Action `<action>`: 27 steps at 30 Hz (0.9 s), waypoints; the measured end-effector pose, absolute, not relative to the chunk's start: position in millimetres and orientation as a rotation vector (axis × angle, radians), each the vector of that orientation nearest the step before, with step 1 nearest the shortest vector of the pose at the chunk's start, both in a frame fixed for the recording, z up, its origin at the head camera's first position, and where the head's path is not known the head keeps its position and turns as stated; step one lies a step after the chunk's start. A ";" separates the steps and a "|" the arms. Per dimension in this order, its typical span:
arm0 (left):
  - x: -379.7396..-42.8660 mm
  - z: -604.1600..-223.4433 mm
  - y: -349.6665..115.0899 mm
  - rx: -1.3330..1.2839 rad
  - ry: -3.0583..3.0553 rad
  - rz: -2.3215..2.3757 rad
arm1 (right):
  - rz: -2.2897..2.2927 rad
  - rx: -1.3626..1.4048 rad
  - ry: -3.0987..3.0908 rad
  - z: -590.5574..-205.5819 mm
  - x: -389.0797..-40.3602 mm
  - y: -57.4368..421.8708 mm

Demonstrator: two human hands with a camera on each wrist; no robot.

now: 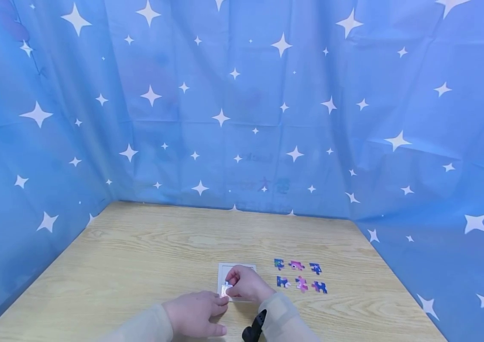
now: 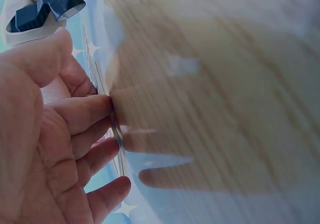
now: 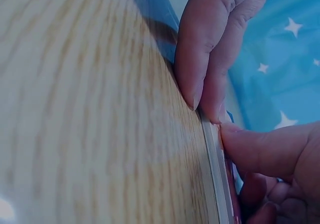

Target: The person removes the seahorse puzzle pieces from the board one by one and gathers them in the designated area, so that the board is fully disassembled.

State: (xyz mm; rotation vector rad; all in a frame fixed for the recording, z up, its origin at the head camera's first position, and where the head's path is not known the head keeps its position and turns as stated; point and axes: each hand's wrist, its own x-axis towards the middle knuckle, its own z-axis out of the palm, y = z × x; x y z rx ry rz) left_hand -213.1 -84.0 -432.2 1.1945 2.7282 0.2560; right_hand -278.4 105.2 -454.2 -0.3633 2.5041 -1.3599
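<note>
A flat white-edged puzzle tray (image 1: 236, 264) lies on the wooden table. In its lower left corner is a puzzle piece (image 1: 223, 289), its picture washed out by glare. My right hand (image 1: 247, 284) reaches over the tray and pinches this piece between thumb and fingers; in the right wrist view the thumb (image 3: 270, 151) is at the tray's edge and the other fingers are curled. My left hand (image 1: 194, 312) rests at the tray's lower left corner, fingers extended and touching its edge. The left wrist view shows the same left hand (image 2: 60, 129) with its fingertips along that edge.
Several loose puzzle pieces (image 1: 296, 265) in pink and dark blue lie in two rows to the right of the tray. The glossy table (image 1: 160, 247) runs back to a blue star-patterned curtain (image 1: 242, 95) on three sides. A black wrist camera (image 1: 254, 327) sits at my right wrist.
</note>
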 end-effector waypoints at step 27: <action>-214.1 -430.6 -84.6 1.204 2.694 0.280 | -1.540 -0.265 2.354 -460.0 -280.6 110.1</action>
